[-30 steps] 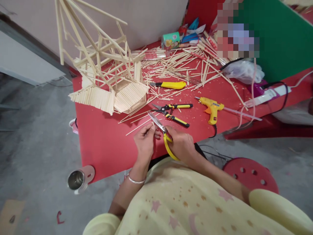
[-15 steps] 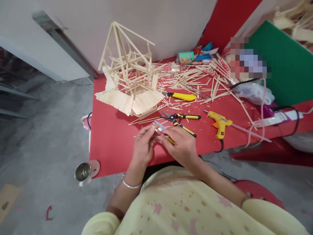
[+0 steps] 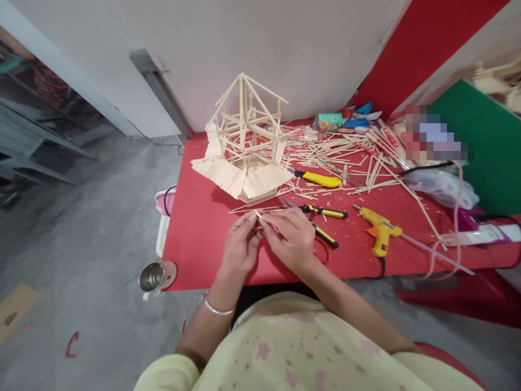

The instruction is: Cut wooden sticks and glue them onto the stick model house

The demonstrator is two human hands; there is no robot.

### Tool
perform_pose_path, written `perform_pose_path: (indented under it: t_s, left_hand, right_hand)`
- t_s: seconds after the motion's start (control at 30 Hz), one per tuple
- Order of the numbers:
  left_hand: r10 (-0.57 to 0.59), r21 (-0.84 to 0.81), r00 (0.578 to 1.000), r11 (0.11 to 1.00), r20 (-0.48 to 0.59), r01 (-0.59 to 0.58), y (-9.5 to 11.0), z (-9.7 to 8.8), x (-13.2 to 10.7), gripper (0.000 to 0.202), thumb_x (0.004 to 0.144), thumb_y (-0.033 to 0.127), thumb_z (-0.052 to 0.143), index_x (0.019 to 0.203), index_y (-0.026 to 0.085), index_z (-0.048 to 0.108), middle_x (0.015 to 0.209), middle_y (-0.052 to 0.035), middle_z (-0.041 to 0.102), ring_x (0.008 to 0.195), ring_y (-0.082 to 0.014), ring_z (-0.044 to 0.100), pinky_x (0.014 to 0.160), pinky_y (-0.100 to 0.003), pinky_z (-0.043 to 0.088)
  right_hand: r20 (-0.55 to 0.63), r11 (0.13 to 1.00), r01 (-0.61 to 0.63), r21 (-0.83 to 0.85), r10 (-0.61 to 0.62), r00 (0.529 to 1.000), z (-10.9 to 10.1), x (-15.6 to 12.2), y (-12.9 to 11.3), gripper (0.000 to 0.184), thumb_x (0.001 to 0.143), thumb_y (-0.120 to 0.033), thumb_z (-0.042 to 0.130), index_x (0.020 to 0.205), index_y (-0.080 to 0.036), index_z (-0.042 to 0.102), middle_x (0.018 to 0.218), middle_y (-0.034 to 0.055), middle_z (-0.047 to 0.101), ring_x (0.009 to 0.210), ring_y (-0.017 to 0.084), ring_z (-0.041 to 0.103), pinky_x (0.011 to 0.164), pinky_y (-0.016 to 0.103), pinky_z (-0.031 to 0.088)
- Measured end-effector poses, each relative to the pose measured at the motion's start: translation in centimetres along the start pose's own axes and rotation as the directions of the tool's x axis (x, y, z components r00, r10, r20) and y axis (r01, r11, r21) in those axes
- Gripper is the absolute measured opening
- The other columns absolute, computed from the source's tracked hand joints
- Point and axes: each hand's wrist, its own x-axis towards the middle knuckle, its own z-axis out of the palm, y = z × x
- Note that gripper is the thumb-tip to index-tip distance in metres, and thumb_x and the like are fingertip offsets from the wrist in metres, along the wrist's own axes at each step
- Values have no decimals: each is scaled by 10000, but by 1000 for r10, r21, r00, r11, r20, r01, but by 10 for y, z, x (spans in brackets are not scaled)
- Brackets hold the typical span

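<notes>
My left hand (image 3: 241, 241) and my right hand (image 3: 291, 236) meet above the table's front part, fingertips closed on a short pale wooden stick (image 3: 259, 215). Fingers cover most of the stick. A red-orange handle loop (image 3: 323, 250), apparently of scissors, shows beside my right hand; the rest is hidden under it. Pruning shears (image 3: 325, 212) with black and yellow handles lie just beyond that hand. Behind both hands stands a model building (image 3: 244, 146) of wooden sticks, with an open pointed roof frame and slatted lower roofs.
Loose sticks (image 3: 325, 149) litter the back of the red table (image 3: 195, 239). A yellow utility knife (image 3: 321, 179) and a yellow glue gun (image 3: 380, 231) lie to the right. A steel cup (image 3: 152, 278) hangs at the left edge. A green board (image 3: 484, 146) stands far right.
The bladed tool at my right hand is no longer between the fingers; a red-orange loop shows on the table. Both hands have come together on the stick. The view has shifted.
</notes>
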Motion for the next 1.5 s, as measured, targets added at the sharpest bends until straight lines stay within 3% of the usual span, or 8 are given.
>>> perform_pose_path:
  t_s: [0.17, 0.57, 0.8, 1.5]
  left_hand:
    - [160, -3, 986, 987, -52, -161, 9, 1, 2, 258, 804, 288, 779, 1049, 210, 767, 878, -36, 698, 705, -108, 602, 652, -214, 503]
    - [161, -36, 979, 985, -128, -167, 13, 4, 15, 341, 736, 268, 797, 1061, 174, 755, 740, 3, 646, 603, -70, 538, 558, -176, 430]
    - [198, 1, 971, 980, -134, -200, 14, 6, 16, 303, 752, 304, 800, 1032, 193, 764, 724, -2, 628, 618, -89, 543, 549, -186, 431]
    - [153, -20, 976, 987, -154, -158, 16, 5, 20, 287, 750, 267, 786, 1023, 179, 785, 690, -1, 620, 595, -79, 538, 551, -176, 428]
  right_hand:
    - [27, 988, 96, -120, -93, 995, 13, 17, 4, 214, 907, -170, 685, 1106, -240, 722, 989, 26, 773, 940, 190, 663, 894, 364, 519]
    - [159, 966, 106, -234, -70, 985, 30, 33, 8, 170, 975, -232, 607, 1091, -213, 730, 1001, 54, 763, 929, 197, 621, 891, 355, 480]
    - [157, 959, 124, -255, -86, 984, 29, 38, 7, 152, 975, -248, 613, 1066, -207, 727, 984, 45, 758, 910, 198, 592, 864, 351, 472]
    - [167, 962, 87, -258, -44, 985, 30, 37, 10, 232, 981, -285, 610, 1187, -220, 695, 1002, 58, 751, 940, 216, 603, 890, 367, 476]
